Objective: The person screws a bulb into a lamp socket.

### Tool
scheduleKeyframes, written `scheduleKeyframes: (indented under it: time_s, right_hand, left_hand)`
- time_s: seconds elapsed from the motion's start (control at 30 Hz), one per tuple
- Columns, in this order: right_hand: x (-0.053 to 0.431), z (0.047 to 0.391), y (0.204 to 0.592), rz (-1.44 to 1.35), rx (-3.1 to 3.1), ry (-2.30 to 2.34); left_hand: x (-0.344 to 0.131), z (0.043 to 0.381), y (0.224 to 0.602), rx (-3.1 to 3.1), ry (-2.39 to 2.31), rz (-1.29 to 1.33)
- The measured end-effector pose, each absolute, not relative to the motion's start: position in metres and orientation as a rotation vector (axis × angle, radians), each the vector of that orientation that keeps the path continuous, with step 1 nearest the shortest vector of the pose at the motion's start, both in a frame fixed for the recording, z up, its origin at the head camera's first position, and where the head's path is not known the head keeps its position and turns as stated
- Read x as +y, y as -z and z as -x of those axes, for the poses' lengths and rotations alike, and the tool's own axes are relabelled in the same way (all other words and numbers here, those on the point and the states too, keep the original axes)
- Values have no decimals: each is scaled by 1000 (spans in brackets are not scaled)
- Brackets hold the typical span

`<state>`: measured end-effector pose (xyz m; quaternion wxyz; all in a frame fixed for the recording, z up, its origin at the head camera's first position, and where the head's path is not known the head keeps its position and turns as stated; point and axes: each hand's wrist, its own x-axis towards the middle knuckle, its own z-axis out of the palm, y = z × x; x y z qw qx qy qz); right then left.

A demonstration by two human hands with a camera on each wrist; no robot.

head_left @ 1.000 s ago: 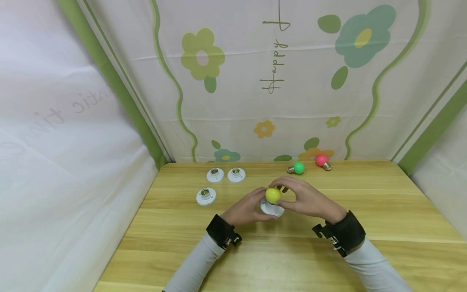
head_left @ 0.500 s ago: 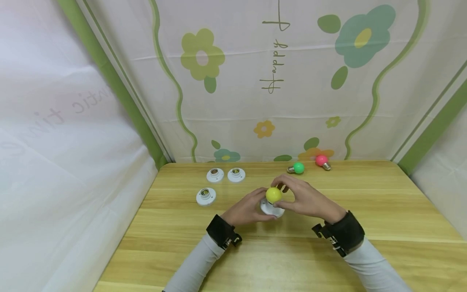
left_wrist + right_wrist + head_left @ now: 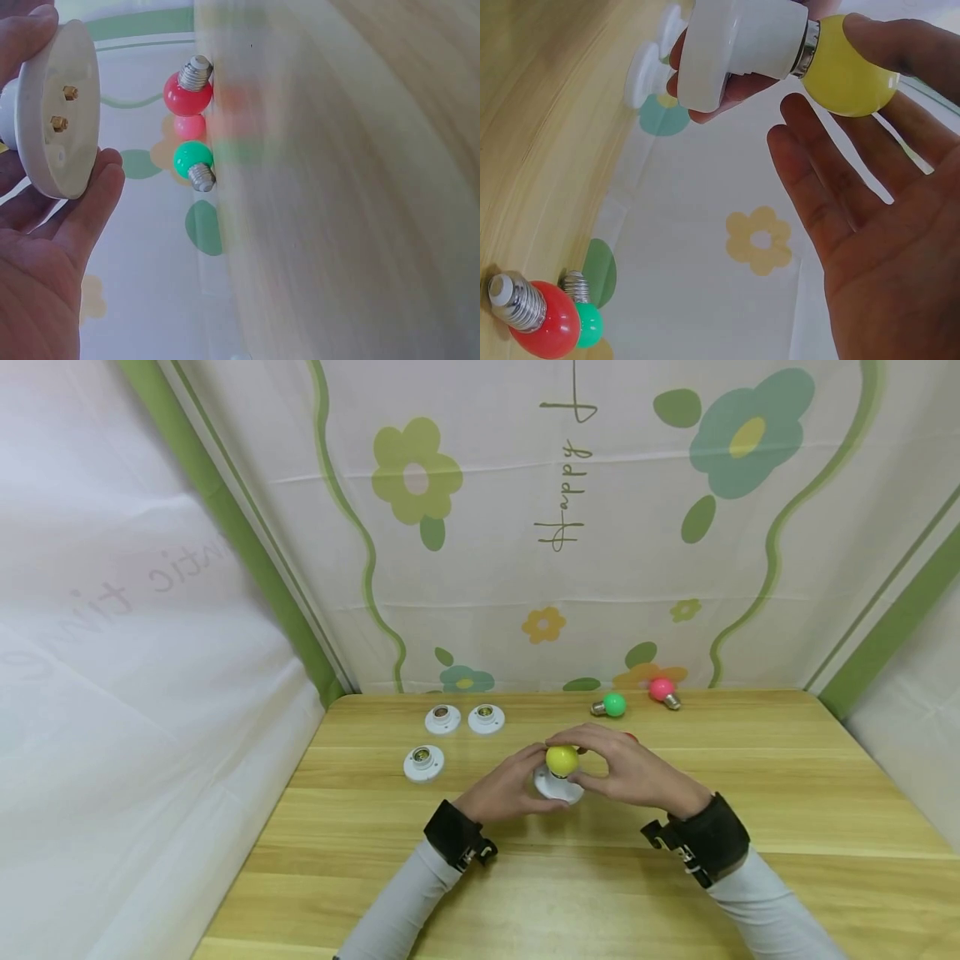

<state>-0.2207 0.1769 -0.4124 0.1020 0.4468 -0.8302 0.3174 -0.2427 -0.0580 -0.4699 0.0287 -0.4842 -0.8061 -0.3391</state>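
My left hand [image 3: 501,792] grips a white lamp holder [image 3: 553,787] by its round base, with the thumb in front and fingers behind. The left wrist view shows the base's hollow underside [image 3: 69,142] with two brass screws, held up off the table. A yellow light bulb [image 3: 847,71] sits in the holder's mouth, a strip of its metal screw cap showing between glass and rim. My right hand [image 3: 626,768] pinches the bulb between thumb and fingers. In the right wrist view the thumb lies on the glass, while some fingers extend beside it.
Three more white lamp holders [image 3: 423,763] stand at the left of the wooden table [image 3: 360,835]. A green bulb [image 3: 614,705] and a pink bulb [image 3: 662,690] lie along the back edge. A red bulb [image 3: 551,322] is mostly hidden by my right hand in the head view. Printed curtains surround the table.
My right hand's fingers have shifted and stretched over the yellow bulb's top. A bit of the red bulb now shows above that hand. The left hand stays nearly still with the holder.
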Motion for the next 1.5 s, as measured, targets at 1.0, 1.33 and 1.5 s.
scheduleKeyframes:
  time_s: [1.0,1.33,1.5]
  right_hand:
    - [175,225,412,-1190,-2435,-821]
    - [174,226,412,-1205,-2412,-824]
    - [174,224,411,-1287,-2421,-928]
  left_hand:
    - [-56,242,469,-2507,1000,1468]
    - [-56,243,470,-2521,1050,1437]
    - [-56,242,469,-2506,1049,1453]
